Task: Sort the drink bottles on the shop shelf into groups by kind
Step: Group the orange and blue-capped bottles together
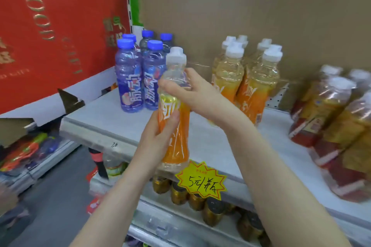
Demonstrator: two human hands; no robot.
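A pale grey shelf (112,118) crosses mid-frame, with a brown cardboard sheet (261,16) behind it upper right, a red gift box (60,26) upper left and dark floor (60,196) lower left.

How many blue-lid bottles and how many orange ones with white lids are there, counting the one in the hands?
Blue-lid bottles: 5
Orange bottles standing on the shelf: 5
Orange bottle held in the left hand and right hand: 1
Total: 11

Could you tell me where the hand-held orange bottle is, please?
In the head view's centre, left hand and right hand hold the orange bottle above the shelf, between blue bottles and orange group.
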